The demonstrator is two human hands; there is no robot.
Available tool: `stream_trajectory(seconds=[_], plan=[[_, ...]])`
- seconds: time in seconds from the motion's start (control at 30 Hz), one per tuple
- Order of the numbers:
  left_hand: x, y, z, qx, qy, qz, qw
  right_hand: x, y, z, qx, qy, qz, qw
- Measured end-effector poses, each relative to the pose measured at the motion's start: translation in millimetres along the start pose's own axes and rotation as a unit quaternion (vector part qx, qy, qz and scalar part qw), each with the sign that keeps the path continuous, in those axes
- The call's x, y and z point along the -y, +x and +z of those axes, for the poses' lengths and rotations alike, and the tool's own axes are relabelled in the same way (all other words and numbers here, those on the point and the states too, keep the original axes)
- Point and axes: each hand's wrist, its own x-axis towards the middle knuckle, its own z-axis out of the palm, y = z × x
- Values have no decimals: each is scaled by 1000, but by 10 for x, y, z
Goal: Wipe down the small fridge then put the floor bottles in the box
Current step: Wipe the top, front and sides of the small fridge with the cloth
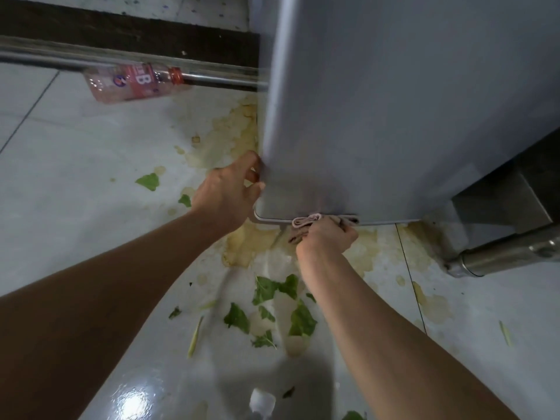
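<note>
The small grey fridge (pixel 394 101) fills the upper right, seen from above. My left hand (pixel 227 192) grips its lower left corner, fingers curled around the edge. My right hand (pixel 324 237) presses a pinkish cloth (pixel 306 221) against the bottom edge of the fridge door. One clear plastic bottle (pixel 133 83) with a pink label and red cap lies on its side on the floor at the upper left, beside a metal rail. No box is in view.
The white tiled floor (pixel 75 192) bears yellowish spill stains (pixel 242 128) around the fridge base and scattered green leaf scraps (pixel 272 307). A metal rail (pixel 45 56) runs along a dark threshold at the top left. A steel cylinder (pixel 509 256) lies at the right.
</note>
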Motion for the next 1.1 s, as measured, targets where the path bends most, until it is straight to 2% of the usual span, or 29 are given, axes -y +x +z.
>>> stream_trajectory(seconds=[0.17,0.23,0.33,0.4,0.47,0.57,0.7,0.77,0.9,1.1], plan=[[139,-14,-232,78,43,28,996,-230,-304,142,18,28,28,999],[164,-27,-298,76,71,18,994,-310,-376,158,21,32,56,998],[229,-107,-409,59,82,-3,995,-478,-565,195,33,-35,48,998],[274,-171,-467,57,87,-19,994,-601,-678,208,65,-82,38,994],[304,-230,-515,57,94,-35,993,-710,-778,210,147,-133,34,980],[320,-307,-571,54,106,-43,992,-766,-945,243,299,-261,-2,918],[373,-384,-719,39,122,-63,990,-646,-1075,320,353,-384,-107,846],[398,-432,-836,30,126,-76,989,-515,-1073,265,388,-402,-141,817],[316,-607,-1102,35,119,-131,984,-110,-1109,73,388,-520,-206,733],[-193,-1012,-1666,79,115,-201,970,661,-1622,-80,410,-589,-228,658]])
